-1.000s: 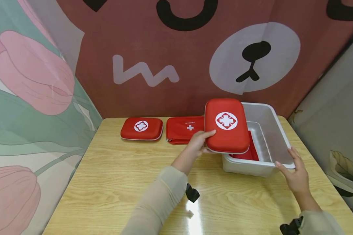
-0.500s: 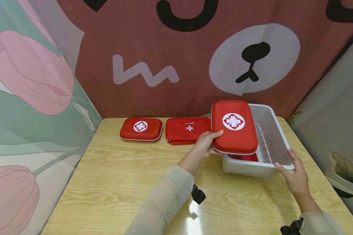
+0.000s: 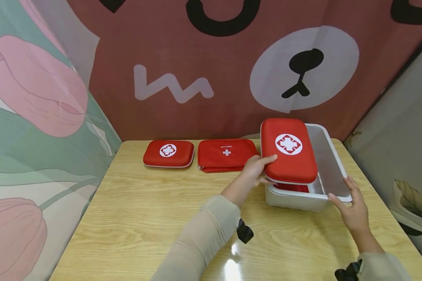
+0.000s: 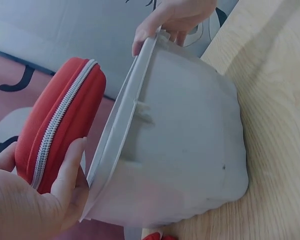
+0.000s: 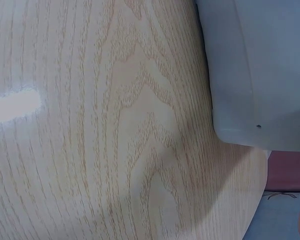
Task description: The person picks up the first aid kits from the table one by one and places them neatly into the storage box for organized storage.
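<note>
My left hand point(image 3: 254, 169) grips a red zippered first-aid case point(image 3: 288, 152) by its left edge, thumb on top and fingers beneath. The case hangs over the left part of a pale grey plastic bin point(image 3: 332, 156), and in the left wrist view its zipper side point(image 4: 60, 120) shows above the rim. My right hand point(image 3: 355, 207) holds the bin's near right corner, thumb at the front rim and fingers along the right side. Inside the bin lies another red item point(image 3: 292, 188), mostly hidden under the held case.
On the wooden table point(image 3: 144, 218), a flat red first-aid pouch point(image 3: 225, 156) lies left of the bin. Farther left is a smaller red hard case point(image 3: 168, 154). A printed cloth point(image 3: 183, 117) hangs right behind the table's back edge.
The left hand has carried the red first-aid case to the right, farther over the bin, uncovering more of the flat pouch. The right hand has stayed on the bin's corner.
</note>
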Action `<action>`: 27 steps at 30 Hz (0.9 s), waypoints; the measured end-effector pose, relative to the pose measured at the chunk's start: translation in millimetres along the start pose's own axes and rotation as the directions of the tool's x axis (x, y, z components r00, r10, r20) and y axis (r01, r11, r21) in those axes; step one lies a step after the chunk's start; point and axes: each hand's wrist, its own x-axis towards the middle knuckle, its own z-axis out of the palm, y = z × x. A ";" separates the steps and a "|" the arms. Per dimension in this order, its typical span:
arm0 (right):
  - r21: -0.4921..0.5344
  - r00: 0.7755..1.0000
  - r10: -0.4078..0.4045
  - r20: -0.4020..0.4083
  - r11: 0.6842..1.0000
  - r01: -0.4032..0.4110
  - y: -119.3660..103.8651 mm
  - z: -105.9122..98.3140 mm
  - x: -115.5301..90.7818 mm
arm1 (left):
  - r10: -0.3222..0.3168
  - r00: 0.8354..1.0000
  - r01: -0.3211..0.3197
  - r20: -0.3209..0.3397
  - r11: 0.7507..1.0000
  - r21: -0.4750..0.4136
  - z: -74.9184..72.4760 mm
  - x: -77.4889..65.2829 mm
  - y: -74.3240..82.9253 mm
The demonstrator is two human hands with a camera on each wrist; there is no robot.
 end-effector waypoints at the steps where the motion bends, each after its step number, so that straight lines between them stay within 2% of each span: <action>1: 0.002 1.000 0.000 -0.002 1.000 0.000 0.1 0.3 -0.1 | -0.001 1.000 0.001 -0.003 1.000 -0.003 1.7 0.0 -0.3; 5: 0.011 1.000 -0.003 -0.015 1.000 0.003 0.1 1.4 -0.1 | -0.004 1.000 0.004 -0.027 1.000 -0.002 8.3 -0.4 -1.8; 14: 0.009 1.000 0.010 -0.012 1.000 -0.010 0.8 0.4 0.7 | 0.014 0.990 -0.011 -0.140 1.000 0.024 25.2 1.9 -6.6; 22: -0.010 1.000 0.008 -0.004 1.000 -0.008 1.1 0.3 -0.7 | 0.005 0.989 0.001 -0.149 0.999 0.041 32.8 4.2 -14.1; 27: 0.000 1.000 0.012 -0.012 1.000 -0.012 -0.5 1.3 0.0 | 0.048 0.981 -0.023 -0.190 0.991 0.130 39.2 6.5 -16.1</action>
